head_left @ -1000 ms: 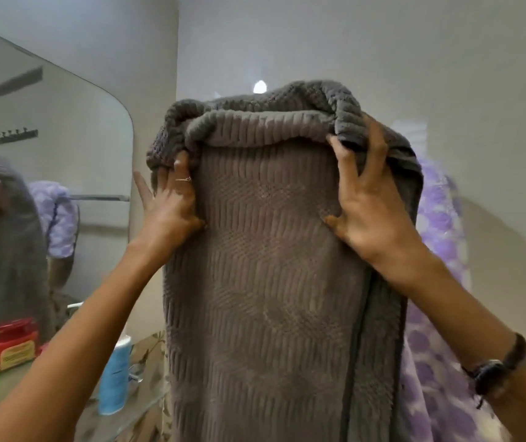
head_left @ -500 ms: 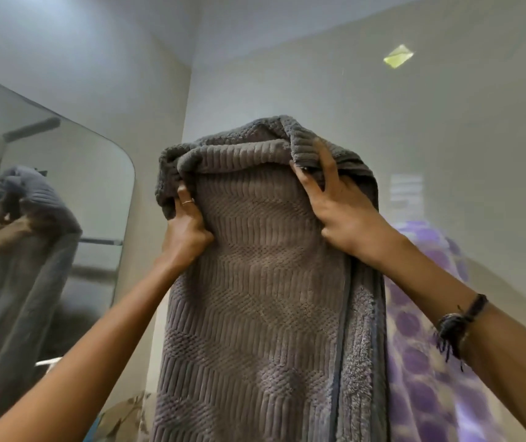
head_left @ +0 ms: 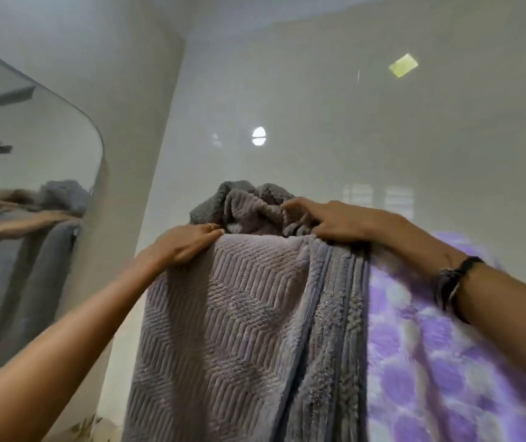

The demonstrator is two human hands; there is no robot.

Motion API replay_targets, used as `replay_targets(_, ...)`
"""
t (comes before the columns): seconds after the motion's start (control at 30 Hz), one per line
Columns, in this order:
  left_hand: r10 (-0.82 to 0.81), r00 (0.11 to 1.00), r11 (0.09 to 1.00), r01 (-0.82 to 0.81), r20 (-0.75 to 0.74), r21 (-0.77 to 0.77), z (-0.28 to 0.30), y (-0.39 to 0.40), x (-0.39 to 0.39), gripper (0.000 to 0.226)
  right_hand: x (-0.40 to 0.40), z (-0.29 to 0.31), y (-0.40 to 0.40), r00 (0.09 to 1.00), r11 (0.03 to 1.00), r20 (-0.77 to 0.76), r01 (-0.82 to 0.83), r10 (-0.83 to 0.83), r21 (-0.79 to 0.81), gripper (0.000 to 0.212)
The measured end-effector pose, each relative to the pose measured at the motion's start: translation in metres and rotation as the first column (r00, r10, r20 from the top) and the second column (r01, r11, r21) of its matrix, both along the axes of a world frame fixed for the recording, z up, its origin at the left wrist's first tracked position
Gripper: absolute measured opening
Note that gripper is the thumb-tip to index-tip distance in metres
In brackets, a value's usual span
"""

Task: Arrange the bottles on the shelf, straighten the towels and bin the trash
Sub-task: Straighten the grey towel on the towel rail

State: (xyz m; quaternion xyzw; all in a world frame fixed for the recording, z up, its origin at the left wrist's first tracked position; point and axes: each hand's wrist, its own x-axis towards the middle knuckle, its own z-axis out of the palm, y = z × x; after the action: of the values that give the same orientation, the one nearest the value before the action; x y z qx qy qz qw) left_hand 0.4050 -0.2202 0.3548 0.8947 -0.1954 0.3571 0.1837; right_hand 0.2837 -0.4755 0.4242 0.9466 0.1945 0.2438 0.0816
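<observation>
A big grey towel (head_left: pixel 249 330) hangs down in the middle, right in front of the pale wall (head_left: pixel 319 106). Its top is bunched up in a lump. The left hand (head_left: pixel 185 247) lies on the top left edge of the towel, fingers curled over the fold and holding it. The right hand (head_left: pixel 328 223) pinches the bunched part at the top right. A purple spotted towel (head_left: pixel 446 362) hangs just beside the grey one, on its right, touching it. A mirror (head_left: pixel 32 186) on the left shows both arms.
</observation>
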Motion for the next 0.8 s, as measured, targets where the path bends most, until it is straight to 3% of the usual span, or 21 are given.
replay_targets(0.1,0.007,0.999,1.000,-0.007,-0.036,0.004,0.003,0.000,-0.004,0.057,0.010,0.009,0.002,0.978,0.987,-0.204,0.070,-0.039,0.147,0.044)
replay_targets(0.2,-0.024,0.997,0.996,0.030,-0.077,0.082,0.015,-0.010,-0.009,0.034,0.021,0.017,0.016,0.902,0.935,-0.415,0.241,-0.117,0.260,0.047)
replay_targets(0.3,-0.097,0.965,0.989,0.121,-0.244,0.087,0.025,-0.014,-0.008,0.037,0.030,0.029,0.036,0.823,0.908,-0.553,0.322,-0.128,0.270,0.058)
replay_targets(0.37,-0.055,0.910,0.997,0.073,-0.411,0.029,0.030,-0.016,-0.002,0.037,0.032,0.031,0.045,0.834,0.904,-0.500,0.376,-0.234,0.203,0.067)
replay_targets(0.4,0.028,0.882,1.000,-0.029,-0.471,0.005,0.034,-0.018,0.000,0.048,0.033,0.028,0.044,0.852,0.899,-0.446,0.391,-0.274,0.195,0.070)
replay_targets(0.47,0.198,0.799,0.976,-0.214,-0.568,0.040,0.040,-0.019,0.003,0.071,0.037,0.013,0.036,0.920,0.913,-0.253,0.355,-0.301,0.204,0.070)
replay_targets(0.53,0.213,0.742,0.971,-0.230,-0.635,0.058,0.043,-0.020,0.011,0.072,0.046,-0.001,0.024,0.954,0.928,-0.057,0.301,-0.295,0.220,0.058)
replay_targets(0.6,0.133,0.771,0.987,-0.160,-0.623,0.014,0.041,-0.022,0.011,0.056,0.049,-0.010,0.023,0.949,0.913,-0.079,0.315,-0.305,0.257,0.059)
replay_targets(0.7,-0.047,0.916,0.999,0.050,-0.399,-0.004,0.034,-0.021,0.012,0.027,0.047,-0.008,0.037,0.896,0.887,-0.204,0.430,-0.395,0.171,0.062)
replay_targets(0.8,0.008,0.981,0.998,-0.019,-0.195,-0.052,0.021,-0.019,0.008,0.028,0.044,-0.014,0.045,0.908,0.911,-0.193,0.398,-0.373,0.111,0.041)
